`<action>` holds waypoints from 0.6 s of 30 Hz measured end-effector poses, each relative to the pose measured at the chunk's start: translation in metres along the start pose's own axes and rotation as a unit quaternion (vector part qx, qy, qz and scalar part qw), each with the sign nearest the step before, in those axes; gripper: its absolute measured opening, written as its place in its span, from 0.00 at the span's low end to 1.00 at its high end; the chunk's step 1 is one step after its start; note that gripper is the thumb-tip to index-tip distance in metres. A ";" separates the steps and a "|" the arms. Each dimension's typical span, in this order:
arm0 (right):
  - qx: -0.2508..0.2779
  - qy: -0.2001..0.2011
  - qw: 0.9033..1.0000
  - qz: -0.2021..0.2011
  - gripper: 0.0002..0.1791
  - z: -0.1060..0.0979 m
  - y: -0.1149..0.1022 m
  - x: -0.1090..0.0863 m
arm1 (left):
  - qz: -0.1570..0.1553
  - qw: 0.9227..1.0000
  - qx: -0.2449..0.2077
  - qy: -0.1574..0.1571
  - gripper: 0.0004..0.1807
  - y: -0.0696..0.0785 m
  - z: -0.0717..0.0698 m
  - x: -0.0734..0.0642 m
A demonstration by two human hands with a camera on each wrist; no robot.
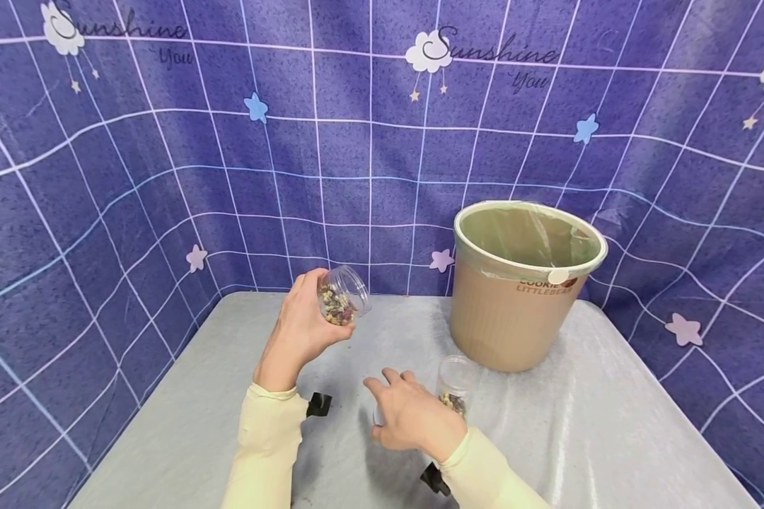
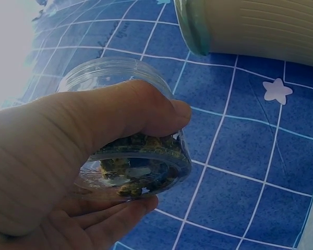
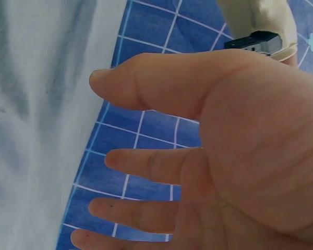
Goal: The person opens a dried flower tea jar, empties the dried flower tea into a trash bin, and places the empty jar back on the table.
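Observation:
My left hand (image 1: 299,322) grips a clear jar (image 1: 340,297) above the table, its thumb and fingers round the sides. The jar is tilted, its open mouth toward the right, and dried flower buds in several colours lie inside. In the left wrist view, the thumb crosses the jar (image 2: 115,70) wall and the buds (image 2: 146,143) gather near its base. My right hand (image 1: 417,417) hovers low over the table, fingers spread and holding nothing, as the right wrist view shows. Just behind it stands a second clear jar (image 1: 456,375) with similar buds, partly hidden by that hand.
A beige bin (image 1: 509,318) with a pale rim and a clear liner stands on the table's right side, behind the second jar. The grey-covered table (image 1: 184,424) meets a blue grid-patterned curtain (image 1: 369,148) at the back and sides.

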State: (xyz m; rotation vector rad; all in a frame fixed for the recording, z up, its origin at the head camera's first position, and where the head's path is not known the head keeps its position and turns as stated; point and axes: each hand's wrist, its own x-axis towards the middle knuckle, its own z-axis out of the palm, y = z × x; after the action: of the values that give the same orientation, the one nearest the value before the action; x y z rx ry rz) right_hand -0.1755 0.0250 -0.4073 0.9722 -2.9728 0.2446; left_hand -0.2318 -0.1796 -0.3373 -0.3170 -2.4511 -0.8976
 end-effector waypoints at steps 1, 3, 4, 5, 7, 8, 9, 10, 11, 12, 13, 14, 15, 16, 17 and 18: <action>0.001 0.002 1.000 -0.001 0.42 -0.002 -0.001 -0.001 | 0.000 1.000 0.000 0.001 0.51 0.000 0.000 0.000; 0.004 0.008 1.000 -0.001 0.42 -0.005 -0.002 -0.002 | 0.001 1.000 0.001 0.002 0.52 0.000 -0.001 0.000; 0.006 0.010 1.000 -0.001 0.42 -0.006 -0.002 -0.003 | 0.001 1.000 0.001 0.001 0.52 0.000 -0.001 0.000; 0.010 0.011 1.000 0.000 0.41 -0.008 -0.002 -0.005 | 0.001 1.000 0.001 0.001 0.52 0.001 -0.001 0.000; 0.019 0.016 1.000 0.001 0.41 -0.012 -0.002 -0.007 | 0.001 1.000 0.002 0.001 0.52 0.001 -0.002 -0.001; 0.023 0.018 1.000 0.000 0.40 -0.013 -0.002 -0.008 | 0.002 1.000 0.002 0.002 0.52 0.001 -0.002 -0.001; 0.029 0.020 0.999 0.001 0.40 -0.015 -0.001 -0.009 | 0.003 1.000 0.003 0.002 0.52 0.001 -0.002 -0.001; 0.033 0.021 0.999 0.002 0.40 -0.017 -0.001 -0.010 | 0.003 1.000 0.004 0.002 0.52 0.001 -0.002 -0.001; 0.037 0.024 0.999 0.001 0.40 -0.019 -0.001 -0.010 | 0.004 1.000 0.004 0.003 0.52 0.001 -0.002 -0.001; 0.039 0.027 0.999 0.001 0.40 -0.021 0.000 -0.011 | 0.005 1.000 0.004 0.004 0.52 0.001 -0.002 -0.001; 0.041 0.032 0.999 0.001 0.40 -0.022 0.000 -0.012 | 0.006 1.000 0.004 0.005 0.52 0.001 -0.002 0.000; 0.041 0.035 0.999 0.002 0.40 -0.024 0.000 -0.013 | 0.006 1.000 0.004 0.006 0.52 0.001 -0.002 0.000; 0.042 0.039 0.998 0.004 0.39 -0.025 0.000 -0.014 | 0.005 1.000 0.003 0.007 0.51 0.000 -0.003 0.000; 0.041 0.043 0.998 0.003 0.39 -0.027 0.000 -0.015 | 0.005 1.000 0.003 0.008 0.51 0.000 -0.003 0.000; 0.041 0.047 0.998 0.004 0.39 -0.029 0.000 -0.016 | 0.004 1.000 0.003 0.008 0.52 0.000 -0.003 0.000; 0.043 0.050 0.998 0.003 0.38 -0.031 -0.001 -0.018 | 0.003 1.000 0.003 0.008 0.52 0.000 -0.003 0.000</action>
State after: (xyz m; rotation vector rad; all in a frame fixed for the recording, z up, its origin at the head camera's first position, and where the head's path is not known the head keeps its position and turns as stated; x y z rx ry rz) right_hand -0.1623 0.0394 -0.3776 0.9288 -2.8957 0.4117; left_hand -0.2302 -0.1814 -0.3352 -0.3140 -2.4367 -0.8870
